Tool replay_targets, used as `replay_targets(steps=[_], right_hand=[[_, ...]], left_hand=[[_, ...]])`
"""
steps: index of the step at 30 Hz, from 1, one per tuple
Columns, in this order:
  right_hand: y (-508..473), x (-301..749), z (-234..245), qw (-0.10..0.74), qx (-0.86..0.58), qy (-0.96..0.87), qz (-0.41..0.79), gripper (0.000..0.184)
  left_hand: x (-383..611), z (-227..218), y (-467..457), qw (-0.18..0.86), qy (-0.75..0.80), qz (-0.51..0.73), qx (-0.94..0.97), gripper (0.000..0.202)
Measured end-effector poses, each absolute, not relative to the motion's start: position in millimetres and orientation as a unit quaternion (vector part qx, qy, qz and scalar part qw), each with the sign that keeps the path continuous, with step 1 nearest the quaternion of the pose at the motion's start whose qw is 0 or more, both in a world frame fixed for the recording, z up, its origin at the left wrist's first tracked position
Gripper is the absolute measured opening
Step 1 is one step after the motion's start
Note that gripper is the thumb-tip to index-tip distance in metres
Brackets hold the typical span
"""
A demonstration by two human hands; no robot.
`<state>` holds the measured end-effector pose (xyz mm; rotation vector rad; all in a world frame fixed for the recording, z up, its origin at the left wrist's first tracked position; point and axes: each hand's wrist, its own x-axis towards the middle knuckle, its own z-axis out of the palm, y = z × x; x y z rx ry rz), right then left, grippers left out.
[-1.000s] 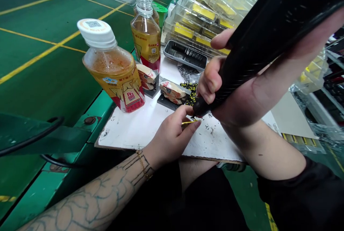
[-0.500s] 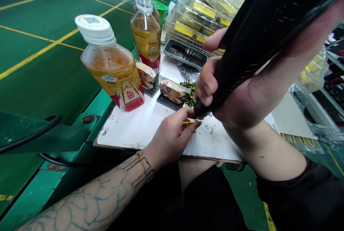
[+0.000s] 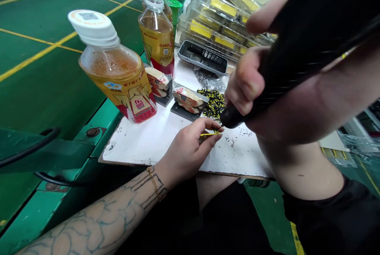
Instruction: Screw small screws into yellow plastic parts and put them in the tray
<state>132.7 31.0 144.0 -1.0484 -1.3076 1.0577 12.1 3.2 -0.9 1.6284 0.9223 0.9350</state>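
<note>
My left hand pinches a small yellow-and-black part between thumb and fingers, just above the white board. In my right hand is a thick black electric screwdriver, tilted, its narrow end pointing down at the part. Whether its tip touches the part cannot be made out. Beyond the left fingers lies a heap of small yellow-and-black parts. Tiny black bits are scattered on the board beside the left hand. Two dark blocks with taped pads, a nearer one and a farther one, stand near the heap.
Two drink bottles, one in front and one behind, stand on the left of the white board. Behind are a grey tray and stacked clear trays with yellow parts. A green metal frame runs along the left.
The screwdriver and my right hand have lifted slightly and moved right, away from the left fingers. More of the heap shows. My left hand still pinches the small part.
</note>
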Motion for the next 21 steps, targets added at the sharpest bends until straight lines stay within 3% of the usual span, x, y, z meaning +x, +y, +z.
replay_targets(steps=[9, 21], right_hand=[[26.2, 136.1, 134.4, 0.552, -0.400, -0.595, 0.425, 0.045], [20.1, 140.9, 138.9, 0.511, -0.375, -0.624, 0.456, 0.063]], left_hand=[[12.0, -0.4, 3.8, 0.489, 0.392, 0.383, 0.678, 0.024], [10.3, 2.9, 5.1, 0.518, 0.381, 0.376, 0.667, 0.023]])
